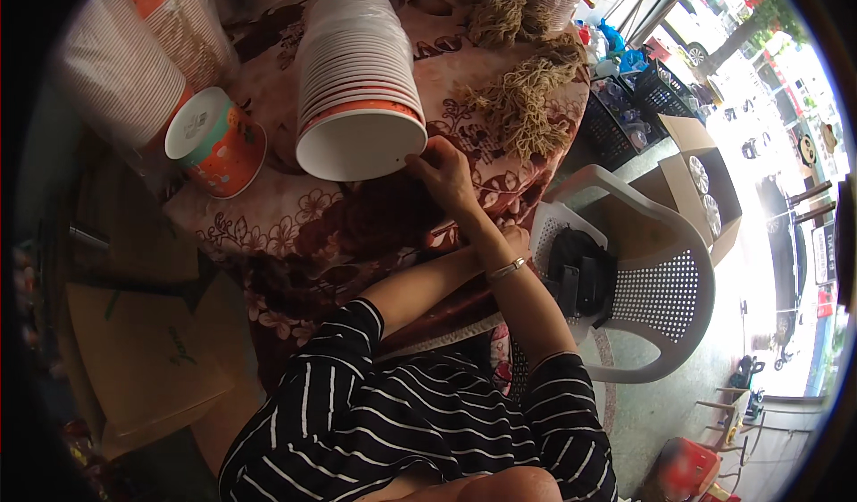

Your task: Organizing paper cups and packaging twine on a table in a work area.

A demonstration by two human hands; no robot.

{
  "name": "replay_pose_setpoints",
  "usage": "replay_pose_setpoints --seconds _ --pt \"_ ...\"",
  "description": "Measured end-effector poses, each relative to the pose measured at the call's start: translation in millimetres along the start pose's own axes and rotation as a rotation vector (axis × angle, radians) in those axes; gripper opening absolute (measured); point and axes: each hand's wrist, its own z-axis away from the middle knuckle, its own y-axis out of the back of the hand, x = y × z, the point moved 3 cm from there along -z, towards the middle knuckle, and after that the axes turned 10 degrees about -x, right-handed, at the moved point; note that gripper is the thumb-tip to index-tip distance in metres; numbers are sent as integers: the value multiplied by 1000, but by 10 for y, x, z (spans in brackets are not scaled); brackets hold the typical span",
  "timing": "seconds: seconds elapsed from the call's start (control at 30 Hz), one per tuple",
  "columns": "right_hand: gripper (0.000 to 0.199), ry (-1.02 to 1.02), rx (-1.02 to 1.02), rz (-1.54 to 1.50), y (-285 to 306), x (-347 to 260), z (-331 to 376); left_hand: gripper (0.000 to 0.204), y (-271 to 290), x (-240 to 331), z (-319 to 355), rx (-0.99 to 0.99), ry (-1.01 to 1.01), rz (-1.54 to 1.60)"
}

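A long nested stack of paper buckets (357,69), partly in a clear plastic sleeve, lies on the cloth-covered table with its open end toward me. My right hand (442,174) pinches the lower right rim of the front paper bucket (361,148), which is white inside with an orange band outside. My left forearm crosses beneath the right one. Just beyond this crossing, my left hand (515,237) rests by the table edge, its fingers mostly hidden. Left of the stack, a single orange-and-green paper bucket (234,152) stands tilted, its white base facing up.
More sleeved bucket stacks (125,60) stand at the far left. Tangled tan strings (527,100) lie on the patterned tablecloth (268,216). To the right is a white plastic chair (656,297) bearing a black bag (580,274). Cardboard boxes (147,359) sit at lower left.
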Motion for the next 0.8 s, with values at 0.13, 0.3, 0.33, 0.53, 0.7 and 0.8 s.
replay_pose_setpoints --seconds 0.13,0.3,0.33,0.53,0.7,0.8 --pt "20 5 -42 1 -21 -32 -20 31 77 96 64 126 -129 -52" --pt "21 36 -40 -54 -13 -41 -36 33 53 129 -88 277 -196 67" --pt "21 36 -60 -47 -16 -40 -46 34 38 127 -101 309 -208 91" --pt "18 38 -122 -30 -82 26 -48 38 -391 32 335 1068 -523 -153" --pt "15 74 -100 -57 -12 51 -71 50 -721 -1 1297 401 -568 286" --pt "15 74 -100 -90 15 69 -86 29 -377 67 2060 -108 -412 725"
